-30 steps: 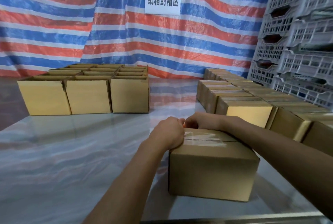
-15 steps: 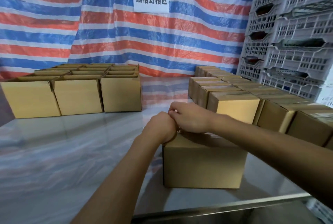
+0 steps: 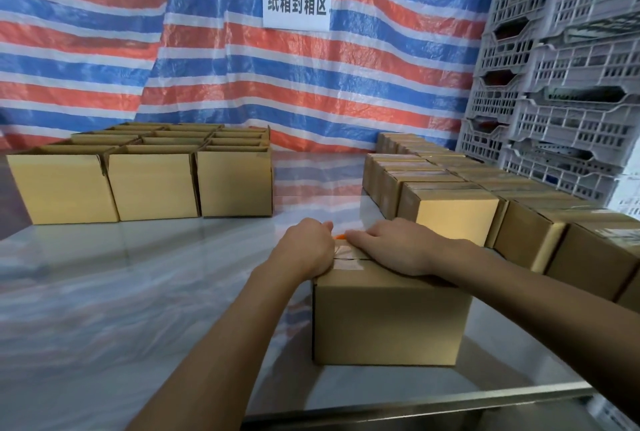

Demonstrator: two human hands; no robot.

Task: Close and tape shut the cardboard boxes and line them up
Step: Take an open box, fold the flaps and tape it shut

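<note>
A closed cardboard box [image 3: 391, 319] stands on the shiny table close in front of me. Clear tape [image 3: 348, 260] runs along its top seam. My left hand [image 3: 304, 252] is curled into a fist at the box's top left edge, gripping a small orange tape tool [image 3: 339, 236] of which only a sliver shows. My right hand [image 3: 398, 247] lies flat on the box top beside it, fingers straight, pressing down on the flaps. Both forearms reach in from below.
Several open boxes [image 3: 152, 181] stand in a block at the back left. Taped boxes [image 3: 453, 209] are lined up in rows on the right. Grey plastic crates [image 3: 571, 91] are stacked behind them. The table's metal front edge [image 3: 433, 396] is near me.
My right hand has uncurled and now lies flat on the box top. The left fist has stayed at the top left edge, and the orange sliver has come into sight.
</note>
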